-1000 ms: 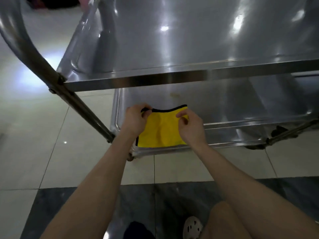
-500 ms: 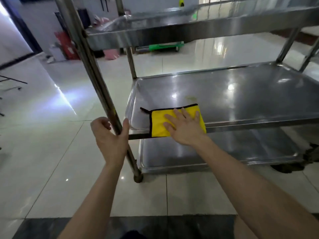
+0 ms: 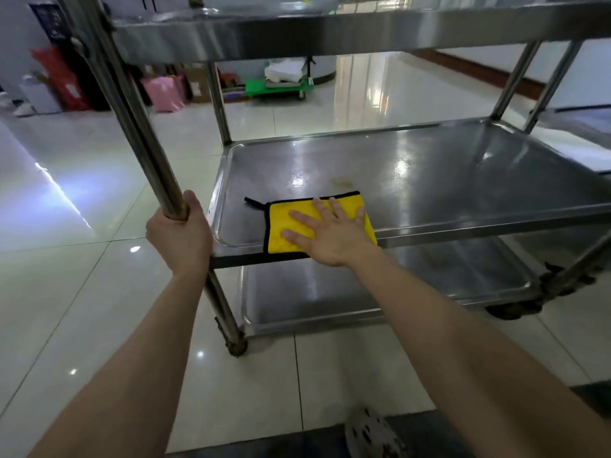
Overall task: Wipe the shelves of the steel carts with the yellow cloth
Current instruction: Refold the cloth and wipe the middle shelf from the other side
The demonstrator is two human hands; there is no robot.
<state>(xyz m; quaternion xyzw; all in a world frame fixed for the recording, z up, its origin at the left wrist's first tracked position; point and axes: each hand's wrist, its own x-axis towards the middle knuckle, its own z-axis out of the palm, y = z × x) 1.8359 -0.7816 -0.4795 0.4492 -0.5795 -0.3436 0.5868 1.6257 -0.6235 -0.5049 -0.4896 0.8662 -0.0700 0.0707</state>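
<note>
A folded yellow cloth (image 3: 281,223) with black trim lies at the front left corner of the steel cart's middle shelf (image 3: 429,180). My right hand (image 3: 327,236) presses flat on the cloth with its fingers spread. My left hand (image 3: 180,234) grips the cart's front left post (image 3: 132,127) just above the middle shelf. A faint yellowish stain (image 3: 342,183) shows on the shelf just beyond the cloth. The top shelf (image 3: 330,31) runs overhead and the bottom shelf (image 3: 429,282) lies below.
A caster wheel (image 3: 236,347) sits under the left post, and more wheels (image 3: 515,310) at the right. A second steel surface (image 3: 582,133) stands at the far right. A green trolley (image 3: 281,85), pink bags (image 3: 165,92) and red items (image 3: 62,77) line the far wall across the glossy tiled floor.
One second ago both hands held the cloth at the bottom shelf. The cloth then went onto the middle shelf under my right palm, and my left hand closed around the post.
</note>
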